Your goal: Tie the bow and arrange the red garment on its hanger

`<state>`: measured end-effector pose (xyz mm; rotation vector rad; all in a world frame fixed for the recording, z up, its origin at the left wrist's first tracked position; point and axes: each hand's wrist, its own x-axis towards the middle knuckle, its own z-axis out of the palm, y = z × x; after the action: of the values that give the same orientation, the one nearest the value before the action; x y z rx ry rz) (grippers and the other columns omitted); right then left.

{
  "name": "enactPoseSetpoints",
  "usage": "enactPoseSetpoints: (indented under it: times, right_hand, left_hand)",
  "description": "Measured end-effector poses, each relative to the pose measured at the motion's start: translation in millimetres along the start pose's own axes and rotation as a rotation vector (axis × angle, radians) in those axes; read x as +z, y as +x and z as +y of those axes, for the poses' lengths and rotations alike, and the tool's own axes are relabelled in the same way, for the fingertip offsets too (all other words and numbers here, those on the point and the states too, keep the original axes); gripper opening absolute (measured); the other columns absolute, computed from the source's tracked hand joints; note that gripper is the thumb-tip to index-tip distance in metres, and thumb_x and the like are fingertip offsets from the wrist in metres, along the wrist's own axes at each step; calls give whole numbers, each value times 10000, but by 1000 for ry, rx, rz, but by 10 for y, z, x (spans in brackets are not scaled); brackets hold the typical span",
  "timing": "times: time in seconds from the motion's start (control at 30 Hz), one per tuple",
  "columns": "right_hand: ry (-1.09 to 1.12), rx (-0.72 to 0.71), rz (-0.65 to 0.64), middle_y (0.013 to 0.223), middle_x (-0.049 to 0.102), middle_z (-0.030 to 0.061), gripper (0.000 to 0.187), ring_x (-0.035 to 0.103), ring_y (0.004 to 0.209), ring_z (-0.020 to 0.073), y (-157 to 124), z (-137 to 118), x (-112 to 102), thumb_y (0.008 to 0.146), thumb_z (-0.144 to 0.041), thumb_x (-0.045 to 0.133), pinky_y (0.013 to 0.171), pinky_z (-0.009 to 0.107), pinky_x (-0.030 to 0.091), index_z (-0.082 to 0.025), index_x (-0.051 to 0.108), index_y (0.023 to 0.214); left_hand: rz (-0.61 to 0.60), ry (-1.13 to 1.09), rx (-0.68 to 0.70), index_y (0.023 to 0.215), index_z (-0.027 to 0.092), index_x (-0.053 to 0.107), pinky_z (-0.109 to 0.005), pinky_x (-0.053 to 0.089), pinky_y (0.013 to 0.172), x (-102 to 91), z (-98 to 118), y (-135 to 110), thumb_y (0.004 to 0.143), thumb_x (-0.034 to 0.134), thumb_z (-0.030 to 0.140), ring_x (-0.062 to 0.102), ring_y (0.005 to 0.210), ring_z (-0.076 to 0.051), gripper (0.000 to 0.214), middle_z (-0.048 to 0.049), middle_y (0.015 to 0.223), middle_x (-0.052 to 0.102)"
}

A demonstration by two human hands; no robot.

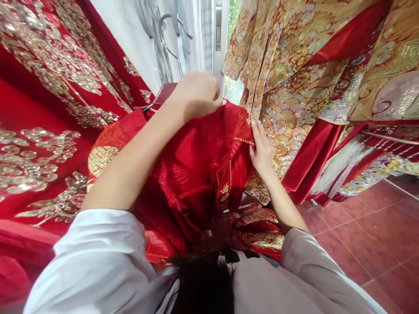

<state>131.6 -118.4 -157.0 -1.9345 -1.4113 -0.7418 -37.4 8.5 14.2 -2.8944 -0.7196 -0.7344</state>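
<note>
A red satin garment (196,170) with gold embroidery hangs in front of me on a dark red hanger (163,92) with a metal hook (170,39). My left hand (196,93) is closed in a fist on the garment's top edge near the collar. My right hand (261,148) grips the garment's gold-trimmed right edge (244,131), fingers pressed against the cloth.
A red robe with silver-gold embroidery (49,109) hangs close on the left. A gold and red embroidered robe (310,74) hangs on the right, by a white window frame (218,30). Red floor tiles (360,235) lie at the lower right.
</note>
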Motion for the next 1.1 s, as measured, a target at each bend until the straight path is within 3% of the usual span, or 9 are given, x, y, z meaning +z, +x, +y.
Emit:
enactPoseSetpoints:
  times: [0.1,0.33,0.47,0.57,0.67,0.77,0.83,0.97,1.1]
  right_hand:
    - [53,38,28,1424,444,38,692,511,1255,212,1,38,-75,750,-61,305,932,377,526,-237,460,1401]
    - [122,80,288,1284,572,77,595,515,1250,257,-128,70,-578,809,-83,294,970,451,506,-230,551,1325]
    - [91,-8,34,1340,531,65,569,604,1132,263,-331,-81,-630,827,-92,334,871,434,552,-243,544,1334]
    - [104,-90,-225,1195,633,91,415,692,842,269,-354,-116,-699,873,-247,467,697,420,571,-219,612,1261]
    - [224,-68,-115,960,713,69,337,682,730,230,-190,-103,-861,862,-409,560,704,391,557,-221,696,1107]
    - [291,-73,94,1000,700,72,324,666,853,229,180,-109,-962,878,-400,533,831,411,521,-212,696,1086]
    - [328,-179,43,1082,676,81,338,636,965,247,508,-127,-916,855,-389,561,912,434,480,-205,684,1110]
    - [514,-391,-291,1104,663,75,387,610,996,248,1048,-154,-599,822,-408,596,924,408,466,-176,676,1121]
    - [745,-343,-312,936,695,42,410,629,908,218,1142,-124,-323,884,-495,488,891,381,479,-170,722,974]
  left_hand:
    - [21,269,89,734,295,687,-485,307,908,37,-33,-56,841,361,383,526,887,-268,354,-67,860,685]
    - [-13,184,-21,759,271,703,-458,305,764,5,36,-40,818,421,392,517,843,-283,313,-96,855,673]
    - [-44,226,-26,841,287,715,-462,327,806,28,54,-28,821,399,395,528,900,-302,334,-85,934,687]
    - [-26,85,179,1058,301,684,-434,333,938,-52,-6,-140,851,368,407,518,1035,-273,392,-30,1130,664]
    - [134,-103,304,1279,327,553,-350,305,1054,-286,-209,-407,894,364,441,467,1189,-224,444,51,1349,537]
    - [276,-62,140,1326,350,513,-372,258,1095,-507,-587,-751,886,408,506,425,1237,-269,478,63,1406,482]
    - [186,-76,-22,1332,278,518,-430,313,1050,-535,-870,-953,842,436,602,474,1165,-307,594,-2,1385,511]
    - [-95,-230,-152,1133,101,587,-375,438,885,-321,-1209,-1198,789,391,725,555,941,-251,739,-116,1136,628]
    - [110,-199,-164,619,186,402,-268,356,635,-144,-1184,-1280,844,320,673,393,621,-133,542,-6,624,455]
